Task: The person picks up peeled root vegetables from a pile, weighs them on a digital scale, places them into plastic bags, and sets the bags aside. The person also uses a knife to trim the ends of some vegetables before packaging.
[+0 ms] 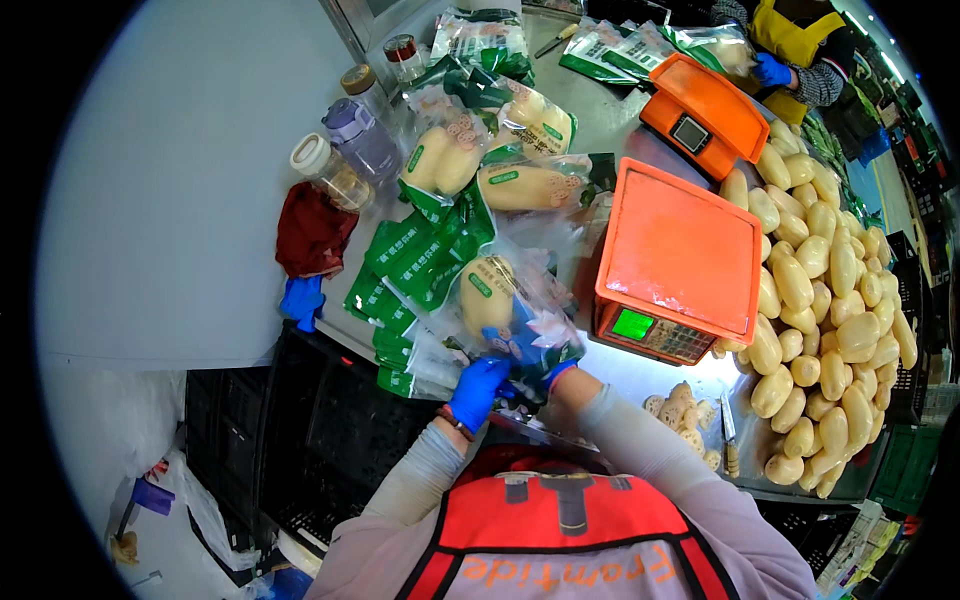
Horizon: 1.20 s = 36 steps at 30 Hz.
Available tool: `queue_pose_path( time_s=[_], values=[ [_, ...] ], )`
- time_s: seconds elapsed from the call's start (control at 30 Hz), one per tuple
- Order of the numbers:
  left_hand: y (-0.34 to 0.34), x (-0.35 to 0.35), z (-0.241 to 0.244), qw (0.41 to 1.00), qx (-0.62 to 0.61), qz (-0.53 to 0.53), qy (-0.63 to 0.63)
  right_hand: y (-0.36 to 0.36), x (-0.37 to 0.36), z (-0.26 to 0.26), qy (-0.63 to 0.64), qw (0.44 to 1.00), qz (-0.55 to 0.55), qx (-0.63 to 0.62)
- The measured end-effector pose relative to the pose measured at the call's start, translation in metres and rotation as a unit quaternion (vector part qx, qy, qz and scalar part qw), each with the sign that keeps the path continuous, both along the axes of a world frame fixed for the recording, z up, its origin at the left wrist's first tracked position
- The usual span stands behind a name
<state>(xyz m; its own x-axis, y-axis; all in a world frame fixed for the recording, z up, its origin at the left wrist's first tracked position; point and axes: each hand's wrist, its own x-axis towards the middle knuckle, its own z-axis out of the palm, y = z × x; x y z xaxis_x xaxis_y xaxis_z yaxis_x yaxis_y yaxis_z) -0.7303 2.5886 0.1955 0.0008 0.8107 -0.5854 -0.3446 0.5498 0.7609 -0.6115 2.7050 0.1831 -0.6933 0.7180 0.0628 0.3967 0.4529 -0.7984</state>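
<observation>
A clear printed plastic bag (540, 259) with a peeled lotus root piece (486, 296) inside lies in front of me. My left hand (480, 394), in a blue glove, pinches the bag near its mouth. My right hand (525, 330), also gloved in blue, reaches inside the bag and shows through the film. Its fingers are around the root's near end, partly covered by the print. Under and left of this bag spreads a stack of green printed bags (409, 259). Beyond it lie filled lotus root bags (446, 161).
Right of my hands stands an orange scale (679, 251) with a lit display; a second orange scale (705, 120) is behind. Peeled lotus roots (825, 300) are heaped at right, near a knife (727, 435) and root offcuts (679, 412). Bottles (364, 139) line the left. Another person's gloved hand (772, 70) holds a bag.
</observation>
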Motion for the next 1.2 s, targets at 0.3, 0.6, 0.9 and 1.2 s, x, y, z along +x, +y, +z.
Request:
queue_pose_path(
  time_s=[0.3,0.6,0.9,1.2],
  values=[
    [0.002,0.006,0.001,1.000,-0.007,0.017,-0.016,0.030,-0.010,0.008,0.007,0.976,0.165,0.145],
    [0.000,0.007,-0.017,0.976,0.079,-0.086,0.183,0.028,-0.010,-0.015,0.086,0.995,0.039,-0.027],
    [0.001,0.005,-0.028,0.984,0.093,-0.078,0.128,0.010,0.035,0.034,-0.049,0.995,0.031,0.082],
    [0.007,-0.001,-0.007,0.780,0.274,-0.279,0.488,-0.086,0.284,0.051,0.177,0.826,-0.517,-0.136]
  ],
)
